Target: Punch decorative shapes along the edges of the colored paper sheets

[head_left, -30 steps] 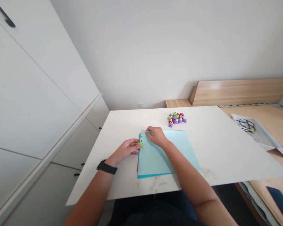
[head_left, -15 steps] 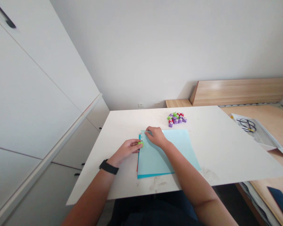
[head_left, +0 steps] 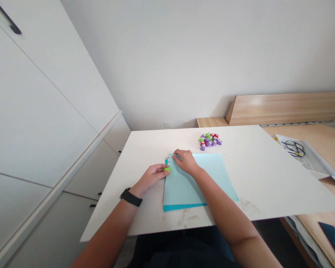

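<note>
From the head view I had the left hand [head_left: 153,174] closed on a small green piece [head_left: 167,171], thumb on top, at the left edge of a light blue sheet [head_left: 184,190]. The sheet lay flat on the bench [head_left: 268,167], near the side closest to the body, over a darker blue sheet [head_left: 181,207] that showed along the near edge; a thin red sliver also showed at the left. The right hand [head_left: 185,161] rested on the upper left part of the light blue sheet, fingers curled; I could not tell whether they gripped it or only pressed. The hands were apart, a short row of small marks [head_left: 169,161], perhaps holes, between them. Step in hand, as I judged it: working the green piece at the sheets' edge while the right hand steadied the top one. Whether the piece was seated, I could not tell. The next move, I judged, called for holding the sheets aligned, since the near edges did not match, and bringing firm thumb pressure onto the piece without dragging the top sheet. A pile of purple, green and red pieces [head_left: 209,140] lay beyond the sheets.
</note>
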`<state>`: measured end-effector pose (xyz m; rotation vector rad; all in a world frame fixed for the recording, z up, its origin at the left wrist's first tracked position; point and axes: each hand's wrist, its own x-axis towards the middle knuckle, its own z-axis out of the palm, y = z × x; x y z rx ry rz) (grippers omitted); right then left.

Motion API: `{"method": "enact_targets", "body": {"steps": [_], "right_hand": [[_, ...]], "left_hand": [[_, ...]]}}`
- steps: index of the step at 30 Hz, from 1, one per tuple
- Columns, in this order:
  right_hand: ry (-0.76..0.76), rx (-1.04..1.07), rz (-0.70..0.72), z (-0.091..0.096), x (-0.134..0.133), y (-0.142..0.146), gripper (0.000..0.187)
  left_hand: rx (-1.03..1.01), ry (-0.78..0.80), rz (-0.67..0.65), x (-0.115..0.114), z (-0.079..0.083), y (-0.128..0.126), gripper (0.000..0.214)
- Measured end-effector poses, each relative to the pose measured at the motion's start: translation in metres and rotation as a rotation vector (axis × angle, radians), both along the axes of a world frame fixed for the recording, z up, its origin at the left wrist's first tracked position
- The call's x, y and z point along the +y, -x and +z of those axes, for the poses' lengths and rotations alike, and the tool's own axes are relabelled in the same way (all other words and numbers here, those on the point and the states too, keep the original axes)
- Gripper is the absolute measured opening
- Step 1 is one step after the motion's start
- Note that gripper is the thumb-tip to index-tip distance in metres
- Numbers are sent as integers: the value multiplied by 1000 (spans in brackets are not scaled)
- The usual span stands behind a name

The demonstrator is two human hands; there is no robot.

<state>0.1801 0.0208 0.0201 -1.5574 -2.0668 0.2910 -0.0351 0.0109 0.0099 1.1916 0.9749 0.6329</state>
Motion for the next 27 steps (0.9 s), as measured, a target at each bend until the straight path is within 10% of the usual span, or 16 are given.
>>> {"method": "enact_targets", "body": {"steps": [27], "right_hand": [[-16, 35, -4, -3, 1, -3, 17]], "left_hand": [[-14, 24, -13, 1, -7, 5, 49]]}}
